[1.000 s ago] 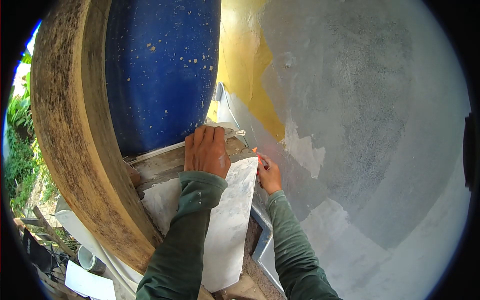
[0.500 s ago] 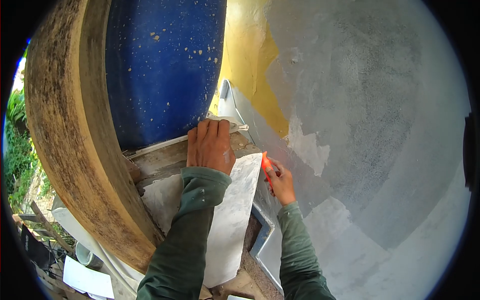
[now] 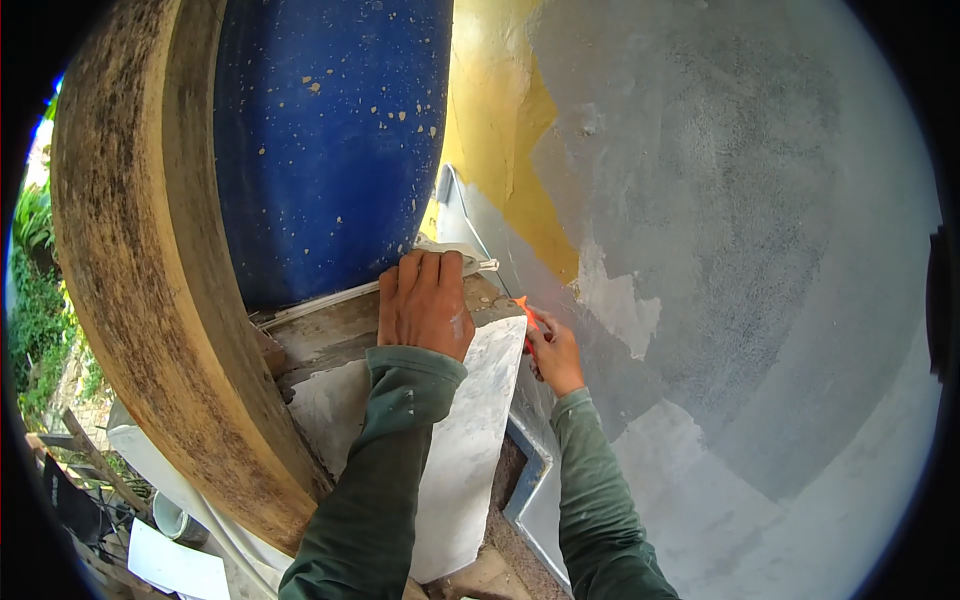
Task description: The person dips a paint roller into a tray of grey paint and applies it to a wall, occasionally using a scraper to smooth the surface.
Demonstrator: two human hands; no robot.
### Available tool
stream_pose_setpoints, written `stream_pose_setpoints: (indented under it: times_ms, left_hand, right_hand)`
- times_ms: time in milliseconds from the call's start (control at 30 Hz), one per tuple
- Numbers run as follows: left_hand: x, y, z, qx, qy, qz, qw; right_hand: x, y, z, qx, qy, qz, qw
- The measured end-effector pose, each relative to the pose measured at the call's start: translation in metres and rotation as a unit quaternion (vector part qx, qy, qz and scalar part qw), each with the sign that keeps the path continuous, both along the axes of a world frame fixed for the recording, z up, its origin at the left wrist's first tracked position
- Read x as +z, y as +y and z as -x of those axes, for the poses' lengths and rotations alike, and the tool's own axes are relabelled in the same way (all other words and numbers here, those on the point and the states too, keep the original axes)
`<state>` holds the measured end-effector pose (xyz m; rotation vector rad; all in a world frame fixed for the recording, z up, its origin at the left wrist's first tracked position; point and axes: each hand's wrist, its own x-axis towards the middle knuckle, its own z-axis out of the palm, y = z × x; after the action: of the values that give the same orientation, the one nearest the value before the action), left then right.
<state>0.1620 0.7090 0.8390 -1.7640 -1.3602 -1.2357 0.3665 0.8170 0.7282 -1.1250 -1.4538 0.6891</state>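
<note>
My left hand [image 3: 426,305] is at the top of a stone ledge [image 3: 325,338], its fingers bent and close together. The fingertips are hidden beside a whitish strip [image 3: 460,252] at the foot of a blue, paint-flecked panel [image 3: 330,150]. Between thumb and fingers, my right hand [image 3: 558,355] grips a slim orange tool [image 3: 529,317]; its exact kind does not show. The tool's upper end points at the corner between ledge and wall, next to the top corner of a white sheet [image 3: 470,440] that hangs down from the ledge under my left forearm.
A grey patched wall [image 3: 740,250] with a yellow area [image 3: 520,150] rises on the right. A weathered wooden beam [image 3: 130,260] curves along the left. Below lie a bucket [image 3: 178,518], white papers [image 3: 175,560] and a blue-grey stepped edge [image 3: 530,480].
My right hand and the orange tool have moved slightly left, and the tool tilts more to the left. My left hand stays at the ledge while the view shifts a little.
</note>
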Motion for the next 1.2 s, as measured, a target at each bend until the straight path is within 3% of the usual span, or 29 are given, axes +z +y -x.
stream_pose_setpoints:
  times_ms: [333,1200]
  left_hand:
    - [-0.001,0.001,-0.002,0.013,0.009,0.000,1.000]
    - [-0.009,0.010,0.003,0.037,0.040,-0.017,0.998]
  right_hand:
    - [0.007,0.042,0.021,-0.011,-0.013,-0.031,0.999]
    - [-0.029,-0.249,-0.095,-0.006,0.062,0.093,0.994]
